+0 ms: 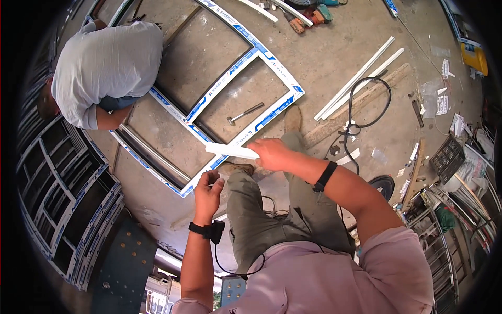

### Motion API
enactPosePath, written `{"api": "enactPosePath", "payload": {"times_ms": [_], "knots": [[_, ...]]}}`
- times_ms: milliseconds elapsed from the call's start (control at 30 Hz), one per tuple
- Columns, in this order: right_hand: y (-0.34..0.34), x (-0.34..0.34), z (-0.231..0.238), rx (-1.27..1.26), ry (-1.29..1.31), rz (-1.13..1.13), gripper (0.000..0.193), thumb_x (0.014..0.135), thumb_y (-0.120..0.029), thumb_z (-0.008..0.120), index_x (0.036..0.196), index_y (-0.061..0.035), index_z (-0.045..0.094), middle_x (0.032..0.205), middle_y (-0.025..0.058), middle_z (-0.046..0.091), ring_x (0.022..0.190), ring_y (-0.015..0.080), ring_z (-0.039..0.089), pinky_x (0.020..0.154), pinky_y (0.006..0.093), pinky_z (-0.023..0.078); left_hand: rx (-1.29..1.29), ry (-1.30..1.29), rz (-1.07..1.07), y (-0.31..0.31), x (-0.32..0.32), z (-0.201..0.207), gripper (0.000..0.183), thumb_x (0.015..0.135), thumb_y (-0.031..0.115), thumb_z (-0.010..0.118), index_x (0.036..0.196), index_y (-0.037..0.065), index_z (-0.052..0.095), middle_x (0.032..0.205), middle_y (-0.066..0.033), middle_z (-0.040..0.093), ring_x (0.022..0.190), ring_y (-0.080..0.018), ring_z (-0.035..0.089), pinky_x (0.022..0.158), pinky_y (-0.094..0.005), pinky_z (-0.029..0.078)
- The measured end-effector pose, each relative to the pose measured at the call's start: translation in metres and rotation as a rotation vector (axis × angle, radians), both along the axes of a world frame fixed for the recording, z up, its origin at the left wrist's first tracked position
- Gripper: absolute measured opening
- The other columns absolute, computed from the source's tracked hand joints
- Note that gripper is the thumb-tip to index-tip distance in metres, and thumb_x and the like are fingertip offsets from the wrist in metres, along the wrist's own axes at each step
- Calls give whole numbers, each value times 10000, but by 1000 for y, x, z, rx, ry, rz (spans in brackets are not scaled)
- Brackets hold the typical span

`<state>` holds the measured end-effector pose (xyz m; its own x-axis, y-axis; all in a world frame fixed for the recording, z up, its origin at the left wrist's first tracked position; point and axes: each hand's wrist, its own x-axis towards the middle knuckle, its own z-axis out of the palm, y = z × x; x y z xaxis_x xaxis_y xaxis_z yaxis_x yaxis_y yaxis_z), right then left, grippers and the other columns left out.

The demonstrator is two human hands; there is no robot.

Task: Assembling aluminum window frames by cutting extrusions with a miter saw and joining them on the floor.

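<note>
My right hand (273, 155) grips one end of a short white plastic strip (230, 150), which points left above the near corner of a window frame (261, 119). The frame is white, with blue-and-white protective film, and lies flat on the floor between my feet and the co-worker. My left hand (207, 194) is held lower, beside the frame's near edge and apart from the strip. Its fingers are loosely bent, with a gap to the thumb, and I see nothing in them. A hammer (244, 114) rests on the floor inside one frame opening.
A co-worker in a grey shirt (110, 68) crouches at the left. Stacked frames (63, 193) lean beyond. White strips (361, 78), a wooden plank (381, 91) and a looped black cable (388, 99) lie at right. Cordless power tools (308, 18) sit at the far side.
</note>
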<state>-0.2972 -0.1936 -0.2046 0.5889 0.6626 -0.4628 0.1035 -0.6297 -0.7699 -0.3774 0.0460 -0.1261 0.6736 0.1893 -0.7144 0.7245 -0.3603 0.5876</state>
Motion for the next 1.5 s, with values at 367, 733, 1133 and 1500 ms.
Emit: {"api": "enactPosePath", "payload": {"times_ms": [367,733,1133,1500], "knots": [[-181,68,-24,-239,-161,-395,448,774,-196,678,1186,-63,563,1053,151,622,974,340,608,827,436,496,69,204,-289,-85,21,30,361,832,156,669,1128,-32,586,995,-176,669,914,-244,647,815,-338,508],[-148,67,164,32,18,-16,452,773,-226,670,1200,-102,587,992,119,609,964,324,600,825,439,485,314,-480,-820,-161,146,128,498,735,130,719,1190,39,538,1326,-201,457,1180,-394,475,976,-433,423],[-141,78,273,-48,-225,-32,359,800,-222,687,1126,-100,600,980,102,624,972,312,609,829,441,480,-7,-402,-1185,-109,178,157,468,747,446,723,1000,63,630,859,-140,644,834,-366,622,723,-437,490],[-263,168,282,28,-19,-644,351,928,-375,551,1111,-79,592,790,152,667,807,342,650,705,425,492,201,-537,-937,-174,279,168,361,785,346,722,941,37,619,820,-163,633,799,-379,608,677,-452,473]]}}
